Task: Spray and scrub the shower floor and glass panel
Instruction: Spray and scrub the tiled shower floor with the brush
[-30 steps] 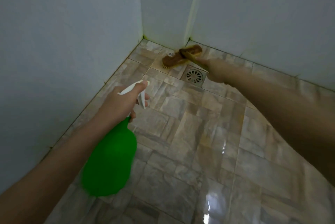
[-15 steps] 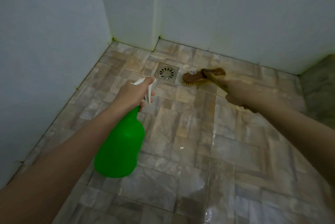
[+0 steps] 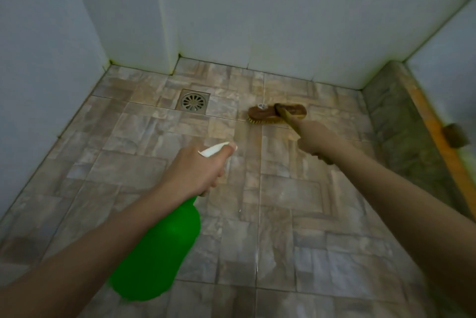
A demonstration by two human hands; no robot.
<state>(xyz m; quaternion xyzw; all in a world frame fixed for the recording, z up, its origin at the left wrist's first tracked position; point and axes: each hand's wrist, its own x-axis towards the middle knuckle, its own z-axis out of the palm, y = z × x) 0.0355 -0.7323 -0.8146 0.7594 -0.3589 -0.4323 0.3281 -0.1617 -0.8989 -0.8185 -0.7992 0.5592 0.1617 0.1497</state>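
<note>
While right hand [image 3: 313,138] holds brush [image 3: 268,113], drain [image 3: 193,102] lies just left.

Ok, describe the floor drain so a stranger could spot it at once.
On the tiled shower floor, find the jutting white wall corner at the far left. The drain lies just before it, left of the brush: the only square metal grate.

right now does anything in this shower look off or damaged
Nothing spilled or broken. The grout at the left wall corner looks greenish, like mould, and the floor tiles near the scrub brush carry an orange tint. A small brown object sits at the right curb, too blurred to identify.
</note>
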